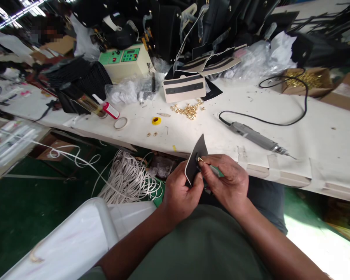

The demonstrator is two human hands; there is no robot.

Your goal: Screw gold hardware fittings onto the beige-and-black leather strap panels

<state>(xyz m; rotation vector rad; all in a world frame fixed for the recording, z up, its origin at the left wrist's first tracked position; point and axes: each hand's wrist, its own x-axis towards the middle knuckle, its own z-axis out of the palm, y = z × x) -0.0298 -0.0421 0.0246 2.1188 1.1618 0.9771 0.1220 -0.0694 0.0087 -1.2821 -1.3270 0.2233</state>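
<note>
My left hand is closed on a dark flat panel with a pale edge, held upright just off the front edge of the table. Thumb and fingers of my right hand pinch a small gold metal fitting against the panel's face. The fitting's far end is hidden by the fingers. Beyond the hands, a heap of gold fittings lies on the white table. Behind that heap rest several beige panels with black strips.
A grey electric screwdriver with a black cord lies to the right. To the left are a yellow tape roll, a tape ring and a red bottle. A box of gold pieces stands back right; a white tub sits below left.
</note>
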